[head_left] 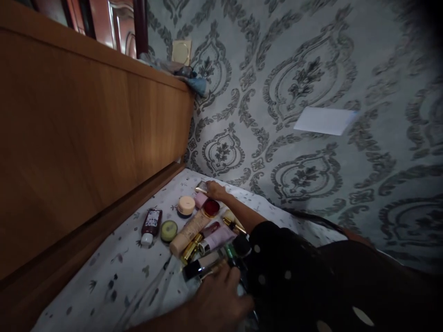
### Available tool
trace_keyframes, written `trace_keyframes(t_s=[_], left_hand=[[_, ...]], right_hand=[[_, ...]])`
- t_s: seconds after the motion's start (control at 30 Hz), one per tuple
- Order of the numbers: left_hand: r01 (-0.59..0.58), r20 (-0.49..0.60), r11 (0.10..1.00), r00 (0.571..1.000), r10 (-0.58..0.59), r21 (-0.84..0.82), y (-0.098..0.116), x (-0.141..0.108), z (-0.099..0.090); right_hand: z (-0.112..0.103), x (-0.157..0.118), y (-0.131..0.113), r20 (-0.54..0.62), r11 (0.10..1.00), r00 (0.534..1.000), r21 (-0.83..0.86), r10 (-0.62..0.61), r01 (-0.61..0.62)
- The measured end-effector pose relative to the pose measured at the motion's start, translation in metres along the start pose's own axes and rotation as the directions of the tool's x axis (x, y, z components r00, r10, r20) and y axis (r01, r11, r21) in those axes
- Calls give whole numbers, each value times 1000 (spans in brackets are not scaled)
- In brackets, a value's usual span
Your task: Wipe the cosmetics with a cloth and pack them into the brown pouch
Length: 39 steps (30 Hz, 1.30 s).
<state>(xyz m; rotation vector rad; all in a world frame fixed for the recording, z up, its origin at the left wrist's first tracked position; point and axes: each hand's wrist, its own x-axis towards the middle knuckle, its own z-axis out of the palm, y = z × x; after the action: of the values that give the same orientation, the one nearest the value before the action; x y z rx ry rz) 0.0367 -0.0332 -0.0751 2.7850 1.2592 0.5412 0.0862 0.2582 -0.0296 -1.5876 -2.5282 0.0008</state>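
My left hand (223, 295) reaches in from the bottom, slightly blurred, fingers curled down at the near edge of a cosmetics pile; what they grip is hidden. Farther back, my right hand (215, 190) pinches a small rectangular compact (201, 186) over the patterned sheet. Between my hands lie a beige tube (190, 233), a gold tube (191, 249), a pink tube (218, 239), a dark red round jar (211, 207) and a black-capped bottle (202, 264). Left of them are a cream jar (186, 206), a green round container (169, 230) and a dark red bottle with a white cap (151, 226).
A wooden board (86, 124) borders the sheet (114, 272) on the left, with cloth (197, 85) on its top edge. Patterned wallpaper (221, 152) rises behind, bearing a white sheet of paper (325, 121). Black dotted clothing (297, 272) fills the lower right.
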Motion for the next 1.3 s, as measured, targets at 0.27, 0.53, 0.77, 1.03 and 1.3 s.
trace_keyframes(t_s=[0.27,0.53,0.77,1.03,1.3], left_hand=[[-75,66,994,995,70,78,-4,-3,-33],[-48,40,968,998,39,245,-6,8,-39],[177,-40,936,984,-174,305,-13,17,-41],[206,-38,937,978,-203,282,-13,21,-45],[333,-107,926,942,-318,179,-30,62,-62]], right_hand=[[-42,-23,-9,-130,985,985,143,115,-96],[-86,-106,-2,-325,674,865,738,382,-20],[-88,-265,-22,-2,-332,914,931,406,149],[-41,-380,-42,410,-612,871,772,271,-173],[-31,-382,-43,419,-629,859,762,295,-156]])
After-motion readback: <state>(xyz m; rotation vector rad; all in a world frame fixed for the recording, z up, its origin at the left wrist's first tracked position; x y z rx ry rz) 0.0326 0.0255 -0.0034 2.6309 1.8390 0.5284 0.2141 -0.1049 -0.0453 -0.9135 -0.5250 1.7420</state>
